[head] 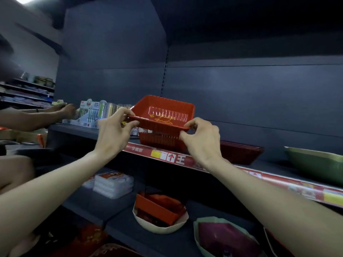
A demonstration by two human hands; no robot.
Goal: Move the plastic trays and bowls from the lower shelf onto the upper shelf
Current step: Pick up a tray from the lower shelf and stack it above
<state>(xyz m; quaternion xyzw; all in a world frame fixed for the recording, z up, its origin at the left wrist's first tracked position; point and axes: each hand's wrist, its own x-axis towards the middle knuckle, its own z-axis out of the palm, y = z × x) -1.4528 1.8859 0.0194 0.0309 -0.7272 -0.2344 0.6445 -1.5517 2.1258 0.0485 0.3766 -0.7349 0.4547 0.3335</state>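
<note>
White bowl [159, 230] with red trays [157, 206] inside sits on the lower shelf [118, 222]. Higher up, the left hand [113, 136] and right hand [202, 141] pinch the near rim of a red basket tray [163, 112]. It is just above another tray [161, 142] at the upper shelf's front edge [172, 157]. There is open shelf room behind.

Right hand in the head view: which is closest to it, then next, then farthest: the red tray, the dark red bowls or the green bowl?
1. red tray: the right hand grips its near right corner.
2. dark red bowls: just right of the hand, on the upper shelf.
3. green bowl: far right on the same shelf.
</note>
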